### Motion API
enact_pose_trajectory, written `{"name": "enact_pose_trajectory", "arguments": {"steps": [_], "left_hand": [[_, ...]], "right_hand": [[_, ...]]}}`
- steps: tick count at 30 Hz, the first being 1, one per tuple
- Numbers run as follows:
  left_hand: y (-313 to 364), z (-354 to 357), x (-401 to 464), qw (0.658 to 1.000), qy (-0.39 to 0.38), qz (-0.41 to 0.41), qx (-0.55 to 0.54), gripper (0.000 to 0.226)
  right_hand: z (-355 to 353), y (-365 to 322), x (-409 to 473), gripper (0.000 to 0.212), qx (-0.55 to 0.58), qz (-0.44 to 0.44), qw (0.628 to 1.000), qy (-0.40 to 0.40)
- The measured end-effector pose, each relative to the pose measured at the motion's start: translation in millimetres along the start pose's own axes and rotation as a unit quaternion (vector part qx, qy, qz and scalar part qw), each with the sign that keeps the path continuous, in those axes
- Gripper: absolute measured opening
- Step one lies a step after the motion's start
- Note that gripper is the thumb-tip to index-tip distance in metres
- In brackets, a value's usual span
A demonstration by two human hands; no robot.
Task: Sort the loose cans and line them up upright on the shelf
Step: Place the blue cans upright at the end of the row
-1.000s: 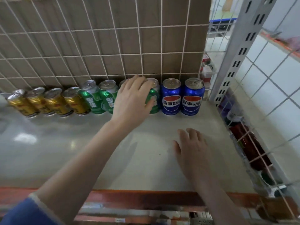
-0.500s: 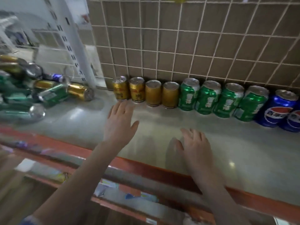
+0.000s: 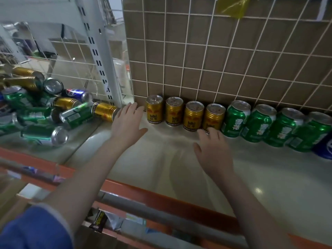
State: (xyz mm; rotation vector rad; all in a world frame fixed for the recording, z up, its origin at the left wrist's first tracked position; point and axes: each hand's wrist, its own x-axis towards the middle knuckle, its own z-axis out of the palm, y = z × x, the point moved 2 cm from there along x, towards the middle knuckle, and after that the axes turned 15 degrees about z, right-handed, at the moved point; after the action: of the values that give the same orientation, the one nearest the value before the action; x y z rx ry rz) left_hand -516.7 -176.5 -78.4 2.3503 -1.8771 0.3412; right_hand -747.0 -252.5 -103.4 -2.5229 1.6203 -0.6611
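Now we hold both hands over the shelf (image 3: 179, 159), fingers spread and grasping nothing. Our left hand (image 3: 128, 124) reaches toward the loose cans (image 3: 45, 108), its fingertips just beside a gold can (image 3: 105, 110) lying on its side at the edge of the pile. That pile of gold, green and blue cans lies jumbled at the shelf's left end. Our right hand (image 3: 212, 150) hovers near the row at the back. There four gold cans (image 3: 183, 113) stand upright against the wire grid (image 3: 224, 56), then four green cans (image 3: 265, 124), tightly side by side, and a blue can (image 3: 325, 150) at the right edge.
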Motion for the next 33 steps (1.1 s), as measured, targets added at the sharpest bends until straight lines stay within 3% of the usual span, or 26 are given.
{"name": "enact_pose_trajectory", "arguments": {"steps": [5,10,16,22,26,33], "left_hand": [[-19.7,-2.7,32.2,0.999,-0.023,0.018,-0.013,0.084],[-30.0,-1.1,70.1,0.987,-0.057,0.125,-0.082,0.093],[-42.9,4.5,108.2,0.959,-0.112,0.216,-0.149,0.089],[-51.9,20.8,122.9,0.939,-0.124,0.225,-0.229,0.085],[-58.0,19.4,123.4,0.946,-0.094,0.231,-0.209,0.081],[-93.2,13.1,114.5,0.956,-0.123,0.195,-0.181,0.082]], "right_hand": [[-3.2,-12.8,34.7,0.027,0.0,-0.023,0.999,0.028],[-3.0,-24.2,61.3,0.038,-0.026,-0.023,0.999,0.031],[10.1,-48.3,93.1,0.055,-0.068,-0.024,0.997,-0.04],[20.7,-58.1,119.8,0.068,-0.085,-0.01,0.988,-0.126],[21.3,-60.3,127.0,0.07,-0.091,-0.011,0.985,-0.146],[23.8,-79.4,134.9,0.073,-0.09,-0.015,0.981,-0.171]]}}
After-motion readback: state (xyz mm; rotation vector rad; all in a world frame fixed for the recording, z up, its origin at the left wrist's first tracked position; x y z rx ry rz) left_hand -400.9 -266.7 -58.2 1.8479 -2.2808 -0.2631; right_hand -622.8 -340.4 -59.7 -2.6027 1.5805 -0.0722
